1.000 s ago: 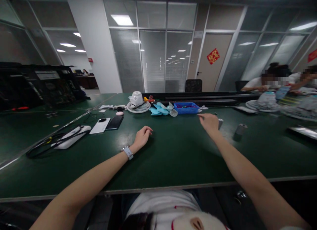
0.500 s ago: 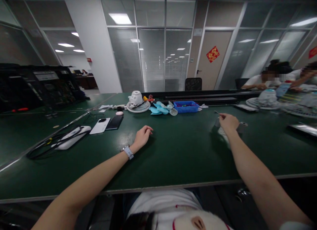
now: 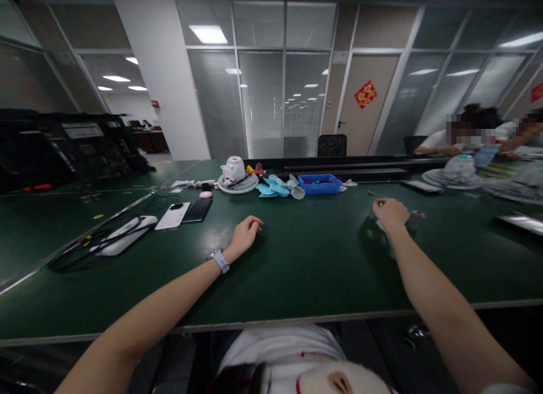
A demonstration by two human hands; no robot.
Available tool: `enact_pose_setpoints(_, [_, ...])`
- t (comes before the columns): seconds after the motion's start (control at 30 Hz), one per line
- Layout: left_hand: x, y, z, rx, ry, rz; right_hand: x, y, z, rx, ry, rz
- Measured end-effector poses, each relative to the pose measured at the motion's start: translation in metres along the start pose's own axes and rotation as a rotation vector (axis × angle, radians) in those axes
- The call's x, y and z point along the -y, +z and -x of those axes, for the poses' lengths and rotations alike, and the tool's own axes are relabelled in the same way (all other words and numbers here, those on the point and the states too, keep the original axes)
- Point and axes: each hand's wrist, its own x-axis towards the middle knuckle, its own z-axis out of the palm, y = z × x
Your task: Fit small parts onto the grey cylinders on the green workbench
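Hands rest mid-table, edges well apart

A small grey cylinder is seen standing upright on the green tabletop, partly hidden behind the right hand.

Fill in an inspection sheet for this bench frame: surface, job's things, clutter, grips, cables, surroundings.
Surface: dark green bench, bare in front of the person.
Job's things: small grey cylinder beside the right hand; another part looks hidden under that hand.
Clutter: white fan housing, light blue fan blades, blue tray, white phone, black phone.
Grips: left hand rests on the bench, fingers curled, holding nothing; right hand is closed, its contents cannot be told.
Cables: black cable looped over a white device.
Surroundings: glass partitions, door with red ornament, other people seated far right.
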Motion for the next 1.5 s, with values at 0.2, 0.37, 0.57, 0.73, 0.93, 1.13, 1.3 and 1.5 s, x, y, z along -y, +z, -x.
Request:
enact_pose_setpoints(0.2, [0.002,-0.001,-0.001,0.013,-0.009,-0.020,-0.001,0.000,-0.001,0.030,0.026,-0.026])
enact_pose_setpoints(0.37, [0.001,-0.001,-0.001,0.022,-0.009,-0.014,-0.002,0.000,-0.003,0.043,0.038,-0.042])
enact_pose_setpoints(0.57, [0.002,-0.002,-0.001,0.028,0.004,-0.016,-0.003,0.001,-0.004,0.045,0.055,-0.058])
enact_pose_setpoints(0.73, [0.000,-0.002,0.000,0.023,0.002,-0.022,-0.005,0.003,-0.003,0.034,0.053,-0.069])
enact_pose_setpoints(0.93, [-0.007,-0.002,0.003,0.012,0.005,-0.024,-0.005,0.004,-0.003,0.053,0.075,-0.040])
enact_pose_setpoints(1.13, [-0.005,-0.002,0.003,0.021,0.008,-0.021,-0.011,0.013,-0.006,0.064,0.058,-0.054])
enact_pose_setpoints(1.3, [-0.004,-0.002,0.003,0.017,0.002,-0.017,-0.014,0.014,-0.005,0.060,0.040,-0.067])
enact_pose_setpoints(1.5, [-0.011,-0.005,0.004,0.030,0.033,-0.042,0.048,0.005,0.031,0.028,-0.240,-0.189])
